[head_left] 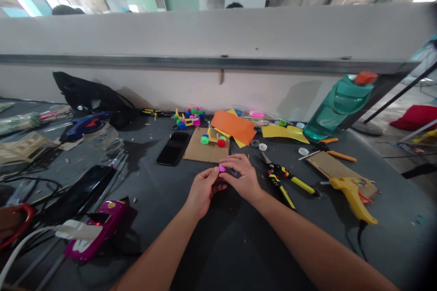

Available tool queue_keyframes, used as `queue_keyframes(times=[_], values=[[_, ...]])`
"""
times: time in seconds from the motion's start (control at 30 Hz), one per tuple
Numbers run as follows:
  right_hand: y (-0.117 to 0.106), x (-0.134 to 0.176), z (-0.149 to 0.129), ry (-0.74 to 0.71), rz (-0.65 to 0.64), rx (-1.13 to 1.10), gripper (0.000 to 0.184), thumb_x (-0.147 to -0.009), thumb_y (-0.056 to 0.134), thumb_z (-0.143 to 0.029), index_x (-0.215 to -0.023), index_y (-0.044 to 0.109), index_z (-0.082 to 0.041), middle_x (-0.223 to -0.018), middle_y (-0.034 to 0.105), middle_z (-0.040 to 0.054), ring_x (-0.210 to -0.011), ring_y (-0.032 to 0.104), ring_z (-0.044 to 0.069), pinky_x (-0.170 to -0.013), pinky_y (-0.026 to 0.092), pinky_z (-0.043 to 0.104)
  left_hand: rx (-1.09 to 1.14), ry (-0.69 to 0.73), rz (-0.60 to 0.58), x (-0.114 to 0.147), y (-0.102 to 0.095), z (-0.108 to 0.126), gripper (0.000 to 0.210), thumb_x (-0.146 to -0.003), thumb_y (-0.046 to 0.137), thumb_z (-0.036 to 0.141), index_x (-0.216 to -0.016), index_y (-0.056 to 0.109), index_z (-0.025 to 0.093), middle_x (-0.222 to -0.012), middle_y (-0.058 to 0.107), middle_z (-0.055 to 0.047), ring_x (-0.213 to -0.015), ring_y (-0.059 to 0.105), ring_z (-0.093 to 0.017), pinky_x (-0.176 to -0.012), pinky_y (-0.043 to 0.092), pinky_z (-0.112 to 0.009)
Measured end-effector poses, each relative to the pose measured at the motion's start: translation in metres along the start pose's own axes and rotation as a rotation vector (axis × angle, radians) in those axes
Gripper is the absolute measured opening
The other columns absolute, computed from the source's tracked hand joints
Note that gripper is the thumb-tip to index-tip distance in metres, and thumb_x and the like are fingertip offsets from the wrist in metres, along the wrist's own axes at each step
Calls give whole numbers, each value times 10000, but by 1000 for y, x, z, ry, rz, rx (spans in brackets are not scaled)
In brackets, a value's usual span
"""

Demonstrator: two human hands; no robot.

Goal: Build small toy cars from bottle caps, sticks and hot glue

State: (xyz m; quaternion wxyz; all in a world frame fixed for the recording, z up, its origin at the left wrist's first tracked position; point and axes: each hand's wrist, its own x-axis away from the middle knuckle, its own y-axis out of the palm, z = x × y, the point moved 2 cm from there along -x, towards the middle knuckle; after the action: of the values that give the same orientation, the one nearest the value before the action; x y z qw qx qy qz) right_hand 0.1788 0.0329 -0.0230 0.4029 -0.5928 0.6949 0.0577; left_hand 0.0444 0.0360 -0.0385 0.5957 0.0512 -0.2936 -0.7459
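Observation:
My left hand (204, 189) pinches a small pink cap (222, 169) between thumb and fingertips, just above the dark table. My right hand (243, 176) meets it from the other side, its thumb and fingers closed on the same cap. Part of the cap is hidden by the fingers. Just beyond my hands lies a cardboard sheet (194, 151). On it stands a little yellow frame (213, 136) with a green cap (204, 139) and a red cap (221, 141) as wheels. Black-and-yellow pliers (287, 177) lie right of my right hand.
A black phone (173, 148) lies left of the cardboard; orange paper (234, 126) lies behind it. A yellow glue gun (353, 198) and a teal bottle (336, 107) stand right. A purple power strip (99, 229) with cables sits left. A white partition (170, 36) closes the back.

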Motion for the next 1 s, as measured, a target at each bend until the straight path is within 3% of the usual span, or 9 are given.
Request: queue_keyframes(times=[0.3, 1.0], values=[[0, 0, -4, -9, -2, 22, 161, -798, 591, -224, -928, 673, -276, -912, 707, 12, -961, 581, 195, -885, 448, 406, 23, -28, -17, 1, 1, 1, 241, -667, 734, 336, -772, 676, 126, -723, 645, -37, -672, 589, -126, -598, 501, -244], [-2, 0, -1, -4, -9, 29, 146, -789, 627, -241, -921, 676, -281, -933, 705, -2, -972, 566, 190, -889, 447, 393, 39, -65, 3, 1, 1, 4, 204, -685, 722, 289, -785, 672, 118, -718, 647, -42, -676, 597, -132, -583, 524, -250]])
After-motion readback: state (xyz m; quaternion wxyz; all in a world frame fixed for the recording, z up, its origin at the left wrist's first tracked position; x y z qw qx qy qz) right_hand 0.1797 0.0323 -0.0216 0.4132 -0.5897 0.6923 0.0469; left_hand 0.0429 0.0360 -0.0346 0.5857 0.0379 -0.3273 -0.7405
